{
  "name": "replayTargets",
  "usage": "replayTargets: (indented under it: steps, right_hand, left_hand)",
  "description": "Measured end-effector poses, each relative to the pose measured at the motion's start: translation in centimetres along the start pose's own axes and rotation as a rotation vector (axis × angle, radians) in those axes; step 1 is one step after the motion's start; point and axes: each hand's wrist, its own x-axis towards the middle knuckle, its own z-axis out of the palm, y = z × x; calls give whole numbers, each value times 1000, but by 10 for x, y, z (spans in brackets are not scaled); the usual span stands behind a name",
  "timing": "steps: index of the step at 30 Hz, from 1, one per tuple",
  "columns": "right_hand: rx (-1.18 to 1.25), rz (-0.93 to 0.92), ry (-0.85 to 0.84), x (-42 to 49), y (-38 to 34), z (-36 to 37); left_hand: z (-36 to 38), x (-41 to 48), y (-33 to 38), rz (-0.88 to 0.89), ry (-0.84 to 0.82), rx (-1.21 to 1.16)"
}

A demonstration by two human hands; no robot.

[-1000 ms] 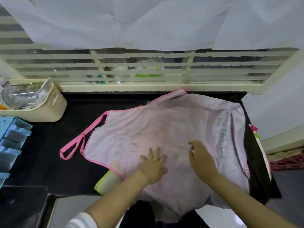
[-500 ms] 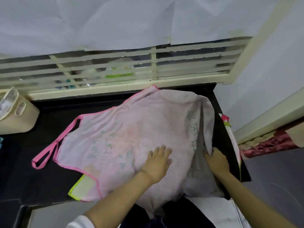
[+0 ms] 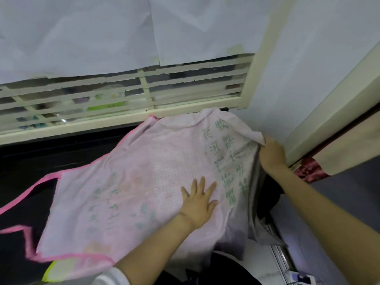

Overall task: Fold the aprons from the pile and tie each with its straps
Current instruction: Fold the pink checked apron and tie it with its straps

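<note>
Dark counter [image 3: 30, 157] under a slatted window [image 3: 144, 87]; paper [image 3: 102, 27] sheets hang over the upper panes. White wall and a door frame close in on the right.

Apron [image 3: 133, 182]: pale pink, thin, spread nearly flat across the counter. Its near part hangs off the front edge. Green print shows faintly through the cloth, so it looks to be lying face down. Pink strap [image 3: 30, 191] trails off the left side onto the bare counter. A yellow-green piece [image 3: 50, 272] pokes out from under the near left corner; cannot tell what it is.

Left hand [image 3: 198, 204]: flat, fingers spread, palm pressing the apron down right of its middle.

Right hand [image 3: 272, 153]: fingers curled round the apron's right edge, which is lifted clear of the counter beside the wall. Dark cloth [image 3: 267, 194] shows below the raised edge.

Handling, as a judgement: light, limp fabric with no stiffness. It should crease wherever it is pressed and slide easily on the smooth counter, hence the pinning palm. Best holds are the hemmed edges and corners, which carry a fold line straighter than the loose middle. Strap is the firmest part. Keep it free and outside the folds, since it is needed for the tie. Overhang at the front may drag the cloth off if the palm lifts.
</note>
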Motion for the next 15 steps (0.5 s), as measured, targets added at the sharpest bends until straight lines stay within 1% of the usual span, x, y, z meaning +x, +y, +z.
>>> replayTargets:
  steps: [2,4,6,7,8,10,11,12,13,14,15]
  right_hand:
    - [-20,-26,2,10,-4,-7]
    - [-21,-42,-6,12,-10,-8]
    - [-85,-95,10,5,-15,-2]
    - [-154,-175,40,-3,-18,5]
    - [-215,-292,65,-10,-18,15]
    - [-286,-528,38,-23,-15,38]
    - [-316,-599,-51,-31,-16,49]
    - [-349,-655,-177,-38,-16,60]
    - [-393,-684,-333,-46,-17,71]
    - [-445,-688,-470,-52,-17,81]
    - [-508,-681,-574,-57,-17,90]
  left_hand:
    - [-4,11,12,-1,-25,-9]
    - [-6,18,19,2,-85,19]
    - [-5,20,19,39,-85,35]
    - [-5,20,15,56,-54,26]
    - [-6,18,9,72,-8,-8]
    - [-7,13,-7,95,120,-132]
    - [-9,10,-17,90,180,-175]
    - [-11,5,-30,61,236,-176]
    - [-13,0,-45,0,276,-129]
    - [-14,-7,-60,-92,278,-59]
    - [-14,-14,-76,-194,237,3]
